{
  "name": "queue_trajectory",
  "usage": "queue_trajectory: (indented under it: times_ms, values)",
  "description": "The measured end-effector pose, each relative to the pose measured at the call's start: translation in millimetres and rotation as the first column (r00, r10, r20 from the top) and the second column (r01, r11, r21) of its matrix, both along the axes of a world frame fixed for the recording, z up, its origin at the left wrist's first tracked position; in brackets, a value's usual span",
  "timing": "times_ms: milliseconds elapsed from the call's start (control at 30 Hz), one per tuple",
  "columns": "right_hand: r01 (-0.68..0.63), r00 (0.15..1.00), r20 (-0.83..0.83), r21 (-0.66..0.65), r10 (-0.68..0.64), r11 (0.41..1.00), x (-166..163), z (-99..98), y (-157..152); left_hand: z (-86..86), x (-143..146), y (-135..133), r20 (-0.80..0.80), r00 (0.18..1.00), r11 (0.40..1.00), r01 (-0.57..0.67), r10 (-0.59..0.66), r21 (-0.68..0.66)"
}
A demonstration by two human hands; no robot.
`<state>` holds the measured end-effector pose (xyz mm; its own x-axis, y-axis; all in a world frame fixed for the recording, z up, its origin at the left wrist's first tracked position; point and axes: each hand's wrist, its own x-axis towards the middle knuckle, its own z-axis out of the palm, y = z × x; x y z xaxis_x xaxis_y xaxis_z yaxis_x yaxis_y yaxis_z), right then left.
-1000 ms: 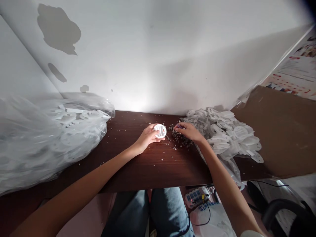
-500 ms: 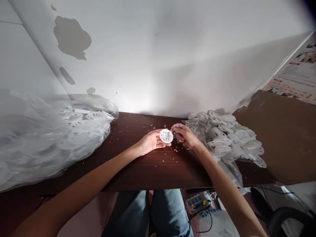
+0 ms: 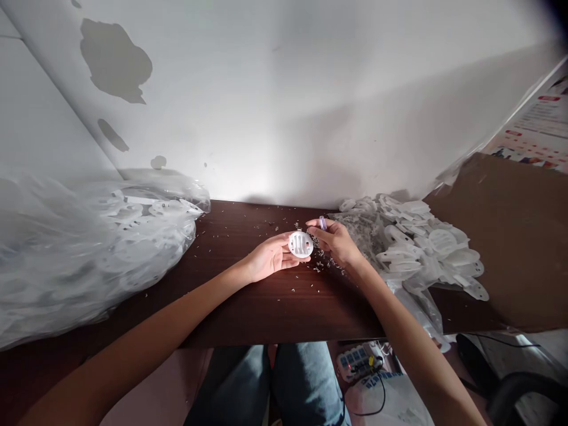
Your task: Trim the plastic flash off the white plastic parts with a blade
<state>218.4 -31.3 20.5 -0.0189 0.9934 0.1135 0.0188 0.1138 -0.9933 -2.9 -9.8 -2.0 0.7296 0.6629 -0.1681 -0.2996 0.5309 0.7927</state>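
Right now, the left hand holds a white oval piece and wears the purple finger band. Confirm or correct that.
One part is wrong: the head view shows the purple finger band on the right hand. The left hand does hold the white oval piece.

Whether the right hand [image 3: 337, 241] held any of the tiny pale bits [image 3: 318, 267] was too small to tell, and it hid part of their heap, while the oval white piece [image 3: 300, 244] covered part of the left hand's [image 3: 268, 258] fingers. The picture's left edge cut off the big plastic bag [image 3: 89, 272], its contents blurred by the cloudy film. The right edge cropped the cardboard [image 3: 510, 236] and the printed sheet [image 3: 539, 133], whose small lettering was unreadable, and the bottom edge cut off the jeans [image 3: 302, 381].
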Motion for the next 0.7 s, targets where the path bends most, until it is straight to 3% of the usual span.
queue_trajectory:
  times_ms: [133, 233, 700]
  values:
    - [-0.029, 0.943, 0.328, 0.241, -0.054, 0.970, -6, -2.2, -6, -2.6, -1, 1, 0.003, 0.999, 0.999, 0.035, -0.035, 0.018]
    - [-0.031, 0.876, 0.459, 0.363, -0.149, 0.931, -11, -6.9, -8, -3.2, -1, 2, 0.016, 0.999, 0.999, 0.042, -0.043, 0.018]
    - [0.001, 0.875, 0.437, 0.431, -0.209, 0.903, -20, -11.5, -14, -5.6, 1, -2, -0.008, 0.999, 0.999, 0.035, -0.035, 0.036]
